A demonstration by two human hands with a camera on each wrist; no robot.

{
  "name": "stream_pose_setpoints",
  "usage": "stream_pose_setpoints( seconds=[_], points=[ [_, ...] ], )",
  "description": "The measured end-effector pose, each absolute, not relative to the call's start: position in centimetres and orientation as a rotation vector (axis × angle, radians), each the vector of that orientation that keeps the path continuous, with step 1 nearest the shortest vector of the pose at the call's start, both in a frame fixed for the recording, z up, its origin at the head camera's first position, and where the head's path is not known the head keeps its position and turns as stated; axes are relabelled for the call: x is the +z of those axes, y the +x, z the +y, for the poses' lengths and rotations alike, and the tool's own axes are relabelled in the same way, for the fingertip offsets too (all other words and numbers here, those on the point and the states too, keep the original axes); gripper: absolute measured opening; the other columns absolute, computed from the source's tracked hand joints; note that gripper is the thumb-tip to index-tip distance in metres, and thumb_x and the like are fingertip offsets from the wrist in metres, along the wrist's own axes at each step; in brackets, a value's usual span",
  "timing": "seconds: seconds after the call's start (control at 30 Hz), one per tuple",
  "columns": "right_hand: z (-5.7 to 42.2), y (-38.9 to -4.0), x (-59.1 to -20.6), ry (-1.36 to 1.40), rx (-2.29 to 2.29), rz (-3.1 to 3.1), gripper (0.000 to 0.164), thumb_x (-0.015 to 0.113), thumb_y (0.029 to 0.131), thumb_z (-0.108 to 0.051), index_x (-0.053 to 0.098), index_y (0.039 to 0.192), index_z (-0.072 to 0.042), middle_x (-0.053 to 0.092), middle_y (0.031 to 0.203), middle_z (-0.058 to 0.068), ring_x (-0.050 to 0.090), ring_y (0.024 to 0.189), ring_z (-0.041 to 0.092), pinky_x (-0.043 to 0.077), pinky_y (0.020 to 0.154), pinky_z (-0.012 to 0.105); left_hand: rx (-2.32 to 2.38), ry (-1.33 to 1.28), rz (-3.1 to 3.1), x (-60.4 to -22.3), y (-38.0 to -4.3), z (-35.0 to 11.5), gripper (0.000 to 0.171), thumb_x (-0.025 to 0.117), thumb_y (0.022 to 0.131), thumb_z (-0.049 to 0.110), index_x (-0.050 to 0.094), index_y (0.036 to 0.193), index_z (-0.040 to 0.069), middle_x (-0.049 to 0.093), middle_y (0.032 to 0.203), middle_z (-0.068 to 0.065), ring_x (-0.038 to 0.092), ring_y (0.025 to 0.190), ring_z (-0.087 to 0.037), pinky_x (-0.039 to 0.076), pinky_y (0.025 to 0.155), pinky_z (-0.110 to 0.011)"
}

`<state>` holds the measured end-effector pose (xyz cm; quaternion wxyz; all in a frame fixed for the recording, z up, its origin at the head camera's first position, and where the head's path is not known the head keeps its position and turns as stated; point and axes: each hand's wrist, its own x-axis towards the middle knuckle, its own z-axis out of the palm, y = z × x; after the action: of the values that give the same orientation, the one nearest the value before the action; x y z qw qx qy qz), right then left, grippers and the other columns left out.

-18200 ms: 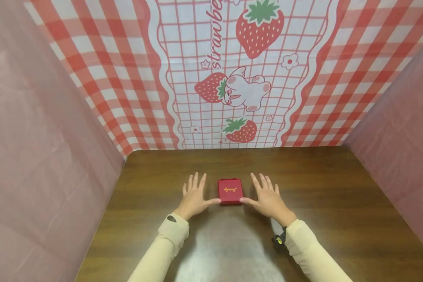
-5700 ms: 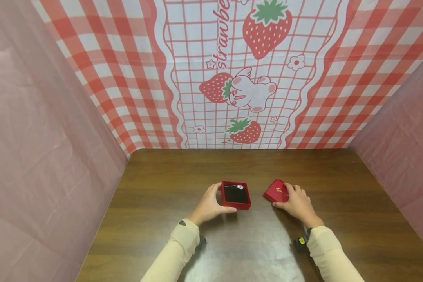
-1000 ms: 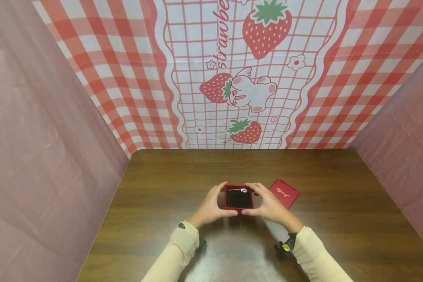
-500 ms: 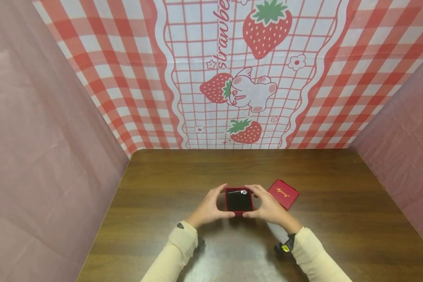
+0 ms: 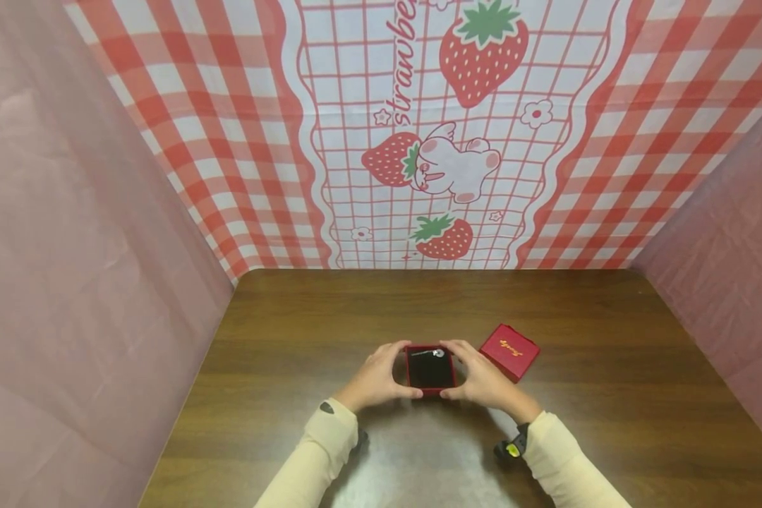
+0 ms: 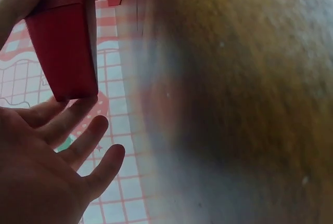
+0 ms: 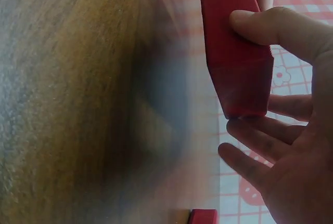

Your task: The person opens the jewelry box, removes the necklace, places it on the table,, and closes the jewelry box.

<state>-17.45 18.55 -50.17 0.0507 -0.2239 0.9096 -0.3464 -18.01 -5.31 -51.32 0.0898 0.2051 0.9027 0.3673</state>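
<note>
Both hands hold the open bottom half of a red jewelry box [image 5: 430, 391] between them. On its black lining [image 5: 430, 371] lies a silver necklace [image 5: 438, 353] with a small bright pendant, near the far edge. My left hand [image 5: 376, 377] grips the left side, thumb on the near wall and fingertips at the far one. My right hand [image 5: 482, 377] grips the right side the same way. In the left wrist view the box [image 6: 65, 52] stands clear of the tabletop; the right wrist view shows its red wall [image 7: 234, 47] under the thumb.
The red box lid [image 5: 510, 351], with gold lettering, lies turned at an angle on the brown wooden table [image 5: 330, 310], just right of my right hand. Behind the table hangs a strawberry-print checked cloth [image 5: 444, 162]. Pink cloth [image 5: 101, 282] closes off the sides.
Earlier the box sat closed; later the right hand held the lid. Now the lid lies on the table and both hands hold the bottom, lowered slightly toward me over the last second.
</note>
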Motion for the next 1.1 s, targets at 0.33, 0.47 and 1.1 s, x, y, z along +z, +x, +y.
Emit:
stream_pose_setpoints(
  seconds=[0.33, 0.47, 1.1],
  points=[
    [18.5, -17.4, -51.4, -0.678, -0.911, 2.805, 0.088, 0.089, 0.064, -0.021, 0.047, 0.139, -0.001, 0.056, 0.132, 0.016, 0.055, 0.121, 0.034, 0.047, 0.098, 0.056, 0.965, 0.624, 2.730, -52.2, -18.0, -4.8, 0.089, 0.086, 0.067, 0.038, 0.045, 0.140, 0.007, 0.054, 0.141, -0.013, 0.045, 0.132, -0.032, 0.037, 0.109, -0.054],
    [18.4, -17.2, -51.6, -0.663, -0.846, 2.824, 0.087, 0.090, 0.062, -0.023, 0.050, 0.137, -0.003, 0.057, 0.132, 0.016, 0.055, 0.120, 0.034, 0.048, 0.097, 0.057, 0.933, 0.586, 2.711, -52.4, -18.0, -4.6, 0.092, 0.087, 0.066, 0.040, 0.045, 0.141, 0.009, 0.054, 0.142, -0.011, 0.045, 0.133, -0.031, 0.036, 0.109, -0.052],
    [18.7, -17.6, -51.8, -0.690, -0.821, 2.817, 0.086, 0.086, 0.069, -0.038, 0.051, 0.138, -0.002, 0.057, 0.133, 0.017, 0.053, 0.123, 0.035, 0.046, 0.100, 0.056, 0.933, 0.547, 2.703, -52.4, -17.9, -4.5, 0.090, 0.089, 0.063, 0.040, 0.047, 0.139, 0.013, 0.056, 0.140, -0.007, 0.047, 0.128, -0.029, 0.036, 0.107, -0.048]
  ],
)
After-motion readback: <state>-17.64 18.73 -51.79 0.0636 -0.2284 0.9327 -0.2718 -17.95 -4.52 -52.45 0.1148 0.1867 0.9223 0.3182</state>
